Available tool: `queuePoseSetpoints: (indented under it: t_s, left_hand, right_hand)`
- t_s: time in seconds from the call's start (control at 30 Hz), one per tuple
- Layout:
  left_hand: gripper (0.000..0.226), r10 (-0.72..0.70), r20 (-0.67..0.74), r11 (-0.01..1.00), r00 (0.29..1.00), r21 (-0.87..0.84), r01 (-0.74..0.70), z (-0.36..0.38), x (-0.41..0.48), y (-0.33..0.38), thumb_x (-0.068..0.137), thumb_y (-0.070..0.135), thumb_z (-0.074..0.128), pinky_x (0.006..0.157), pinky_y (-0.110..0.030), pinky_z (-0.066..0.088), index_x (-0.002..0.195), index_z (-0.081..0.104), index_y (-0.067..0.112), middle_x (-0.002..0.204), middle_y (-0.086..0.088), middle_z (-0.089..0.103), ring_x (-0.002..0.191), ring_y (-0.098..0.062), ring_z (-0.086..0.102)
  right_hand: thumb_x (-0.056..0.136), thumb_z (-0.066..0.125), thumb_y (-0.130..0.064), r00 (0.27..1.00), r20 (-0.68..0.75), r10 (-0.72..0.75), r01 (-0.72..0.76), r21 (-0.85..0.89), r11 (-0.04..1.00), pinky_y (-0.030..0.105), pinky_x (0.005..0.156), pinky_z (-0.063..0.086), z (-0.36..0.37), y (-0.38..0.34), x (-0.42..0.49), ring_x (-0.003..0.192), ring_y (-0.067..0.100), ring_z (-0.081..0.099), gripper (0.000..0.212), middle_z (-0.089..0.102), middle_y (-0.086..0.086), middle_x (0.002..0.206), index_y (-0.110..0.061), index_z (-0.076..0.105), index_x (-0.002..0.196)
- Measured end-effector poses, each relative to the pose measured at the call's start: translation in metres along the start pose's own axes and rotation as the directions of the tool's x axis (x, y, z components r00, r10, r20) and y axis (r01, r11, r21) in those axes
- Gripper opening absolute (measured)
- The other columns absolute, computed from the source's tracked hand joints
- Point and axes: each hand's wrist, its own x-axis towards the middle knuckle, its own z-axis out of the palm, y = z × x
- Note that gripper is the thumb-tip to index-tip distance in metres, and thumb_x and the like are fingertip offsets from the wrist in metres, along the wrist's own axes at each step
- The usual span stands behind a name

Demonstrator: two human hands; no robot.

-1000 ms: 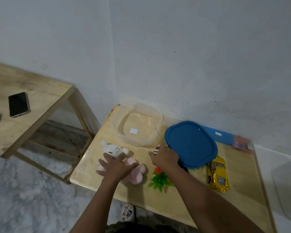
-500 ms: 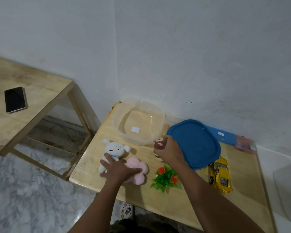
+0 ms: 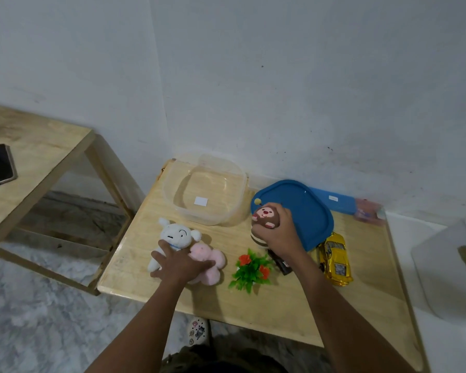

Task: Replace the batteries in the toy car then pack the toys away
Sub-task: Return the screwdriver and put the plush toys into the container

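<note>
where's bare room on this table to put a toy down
Bare wood: the table front right, between car and front edge, right of the plant; the tub is empty too. Crowded: the middle, left hand on plushes, right hand gripping a brown toy by the lid.

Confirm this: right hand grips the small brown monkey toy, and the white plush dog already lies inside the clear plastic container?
Wrong on the dog. The head view shows the white plush dog on the wooden table outside the clear plastic container. The right hand does grip the small brown monkey toy.
</note>
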Motion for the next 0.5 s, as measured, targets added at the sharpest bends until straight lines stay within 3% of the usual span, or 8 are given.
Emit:
queuePoseSetpoints:
  t_s: [0.13, 0.3, 0.37, 0.5]
  left_hand:
    - [0.115, -0.027, -0.049, 1.0, 0.998, -0.008, 0.027, -0.002, -0.007, 0.01, 0.049, 0.074, 0.078, 0.107, -0.062, 0.029, 0.144, 0.03, 0.03, 0.148, -0.01, 0.01, 0.138, -0.039, 0.013]
    - [0.112, -0.048, -0.065, 0.999, 0.997, -0.003, 0.048, -0.001, -0.009, 0.012, 0.05, 0.07, 0.08, 0.108, -0.062, 0.029, 0.143, 0.033, 0.028, 0.147, -0.01, 0.013, 0.137, -0.039, 0.015]
    - [0.11, -0.034, -0.038, 0.999, 0.999, 0.006, 0.034, -0.001, -0.006, 0.01, 0.049, 0.073, 0.078, 0.107, -0.063, 0.029, 0.143, 0.036, 0.032, 0.147, -0.01, 0.011, 0.137, -0.04, 0.014]
    - [0.115, -0.027, -0.022, 1.0, 0.999, 0.009, 0.027, -0.003, -0.005, 0.008, 0.049, 0.074, 0.078, 0.108, -0.063, 0.028, 0.145, 0.035, 0.029, 0.148, -0.01, 0.01, 0.138, -0.04, 0.013]
  right_hand:
    - [0.076, 0.08, -0.016, 0.998, 0.058, 0.04, -0.047, 0.139, 0.989, 0.017, 0.06, 0.052, -0.021, 0.001, -0.02, 0.091, 0.019, 0.065, 0.043, 0.061, 0.005, 0.11, -0.028, 0.055, 0.11]
    - [0.082, 0.076, -0.025, 0.994, 0.052, 0.095, -0.105, 0.258, 0.96, 0.025, 0.053, 0.055, -0.03, -0.015, -0.037, 0.068, 0.011, 0.069, 0.03, 0.066, 0.006, 0.099, -0.023, 0.059, 0.108]
    - [0.084, 0.073, -0.033, 0.989, 0.09, 0.117, -0.141, 0.347, 0.927, 0.03, 0.055, 0.056, -0.033, -0.018, -0.04, 0.071, 0.017, 0.071, 0.029, 0.067, 0.012, 0.106, -0.025, 0.063, 0.11]
    - [0.08, 0.074, -0.037, 0.936, 0.321, 0.145, -0.305, 0.536, 0.787, 0.037, 0.067, 0.055, -0.044, -0.014, -0.043, 0.089, 0.025, 0.068, 0.043, 0.063, 0.014, 0.123, -0.04, 0.062, 0.121]
